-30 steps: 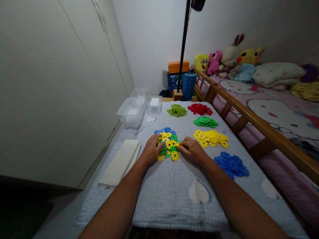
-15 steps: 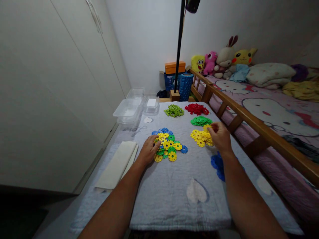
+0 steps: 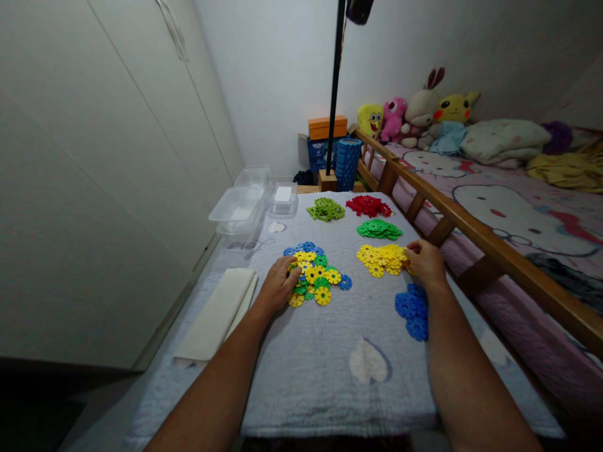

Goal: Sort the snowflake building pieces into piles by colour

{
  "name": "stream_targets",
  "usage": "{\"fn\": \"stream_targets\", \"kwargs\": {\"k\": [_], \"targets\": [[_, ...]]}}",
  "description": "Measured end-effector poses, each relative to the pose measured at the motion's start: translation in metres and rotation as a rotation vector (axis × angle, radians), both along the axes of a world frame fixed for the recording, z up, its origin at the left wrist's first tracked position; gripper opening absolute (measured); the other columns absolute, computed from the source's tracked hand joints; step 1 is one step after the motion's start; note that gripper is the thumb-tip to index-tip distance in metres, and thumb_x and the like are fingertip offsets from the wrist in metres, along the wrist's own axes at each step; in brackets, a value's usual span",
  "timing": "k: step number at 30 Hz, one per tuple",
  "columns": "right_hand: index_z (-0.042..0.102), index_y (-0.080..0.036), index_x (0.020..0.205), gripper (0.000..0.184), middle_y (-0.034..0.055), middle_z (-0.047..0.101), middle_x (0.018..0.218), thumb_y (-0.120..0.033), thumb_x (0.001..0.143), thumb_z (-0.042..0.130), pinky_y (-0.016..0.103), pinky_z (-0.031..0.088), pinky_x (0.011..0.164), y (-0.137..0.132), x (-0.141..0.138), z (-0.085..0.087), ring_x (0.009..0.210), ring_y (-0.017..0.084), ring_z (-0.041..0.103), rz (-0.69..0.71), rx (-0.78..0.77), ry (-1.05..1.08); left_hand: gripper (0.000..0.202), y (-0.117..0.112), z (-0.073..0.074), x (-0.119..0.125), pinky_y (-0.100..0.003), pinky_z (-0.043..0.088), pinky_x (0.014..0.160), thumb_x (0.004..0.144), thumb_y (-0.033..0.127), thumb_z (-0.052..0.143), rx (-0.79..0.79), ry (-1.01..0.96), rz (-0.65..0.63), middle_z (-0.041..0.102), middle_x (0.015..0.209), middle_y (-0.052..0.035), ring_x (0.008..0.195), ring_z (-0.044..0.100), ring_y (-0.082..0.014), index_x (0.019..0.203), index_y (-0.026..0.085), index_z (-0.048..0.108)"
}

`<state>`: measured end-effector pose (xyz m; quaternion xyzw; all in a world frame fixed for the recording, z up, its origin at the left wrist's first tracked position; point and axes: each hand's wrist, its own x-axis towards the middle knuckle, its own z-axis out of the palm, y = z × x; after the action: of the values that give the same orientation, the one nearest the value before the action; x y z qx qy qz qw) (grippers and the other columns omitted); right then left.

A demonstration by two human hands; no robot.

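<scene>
A mixed heap of yellow, green and blue flower-shaped plastic discs (image 3: 316,276) lies mid-table on a pale blue cloth (image 3: 330,358). My left hand (image 3: 279,285) rests on the heap's left edge, fingers curled on the discs. My right hand (image 3: 426,260) sits at the right end of the sorted yellow pile (image 3: 380,258), fingers curled; whether they hold a disc is hidden. Below it lies the blue pile (image 3: 411,307). Dark green pile (image 3: 378,229), red pile (image 3: 368,205) and light green pile (image 3: 325,209) lie farther back.
Clear plastic containers (image 3: 245,204) stand at the table's far left. A folded white cloth (image 3: 217,314) lies on the left. A wooden bed rail (image 3: 471,232) runs along the right, soft toys (image 3: 414,116) on the bed. A black pole (image 3: 333,94) rises behind the table.
My right hand left the mixed heap with a yellow disc, carried it right and came down at the far end of the yellow pile. My left hand stayed on the heap.
</scene>
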<state>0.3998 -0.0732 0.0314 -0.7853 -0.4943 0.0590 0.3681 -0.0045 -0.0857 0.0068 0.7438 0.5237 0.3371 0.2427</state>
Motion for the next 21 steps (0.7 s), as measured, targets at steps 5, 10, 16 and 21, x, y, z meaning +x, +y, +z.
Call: {"fn": "stream_targets", "kwargs": {"k": [5,10,16,21], "targets": [[0.064,-0.019,0.071,0.010,0.0071,0.068,0.075,-0.025,0.070,0.057,0.034,0.044,0.071,0.002,-0.002,-0.001,0.072,0.022,0.059,-0.020,-0.016,-0.113,0.042,0.001,-0.002,0.000,-0.044,0.040,0.114,0.096,0.046,0.044,-0.003,-0.013,0.002,0.062,0.132,-0.0134,0.128,0.055,-0.0251,0.123,0.019,0.061],[0.066,-0.019,0.074,0.012,0.0095,0.070,0.081,-0.023,0.072,0.055,0.035,0.047,0.078,0.003,0.002,-0.003,0.077,0.023,0.060,-0.031,0.015,-0.152,0.041,0.001,-0.003,-0.001,-0.046,0.040,0.114,0.095,0.045,0.045,-0.008,-0.016,-0.003,0.062,0.133,-0.0140,0.128,0.055,-0.0258,0.122,0.018,0.061],[0.068,-0.017,0.080,0.018,0.0118,0.071,0.087,-0.024,0.076,0.052,0.038,0.047,0.083,-0.001,-0.004,0.006,0.079,0.024,0.060,-0.007,0.104,-0.161,0.038,0.000,0.000,0.000,-0.045,0.041,0.114,0.095,0.044,0.046,0.003,-0.022,0.006,0.063,0.131,-0.0126,0.127,0.056,-0.0252,0.120,0.020,0.062],[0.070,-0.018,0.087,0.018,0.0091,0.070,0.091,-0.027,0.082,0.055,0.035,0.049,0.080,-0.006,-0.051,0.016,0.078,0.021,0.060,0.309,0.200,-0.106,0.038,-0.001,0.001,-0.001,-0.045,0.042,0.113,0.095,0.044,0.047,0.000,-0.040,0.009,0.063,0.130,-0.0125,0.126,0.057,-0.0251,0.120,0.020,0.062]]}}
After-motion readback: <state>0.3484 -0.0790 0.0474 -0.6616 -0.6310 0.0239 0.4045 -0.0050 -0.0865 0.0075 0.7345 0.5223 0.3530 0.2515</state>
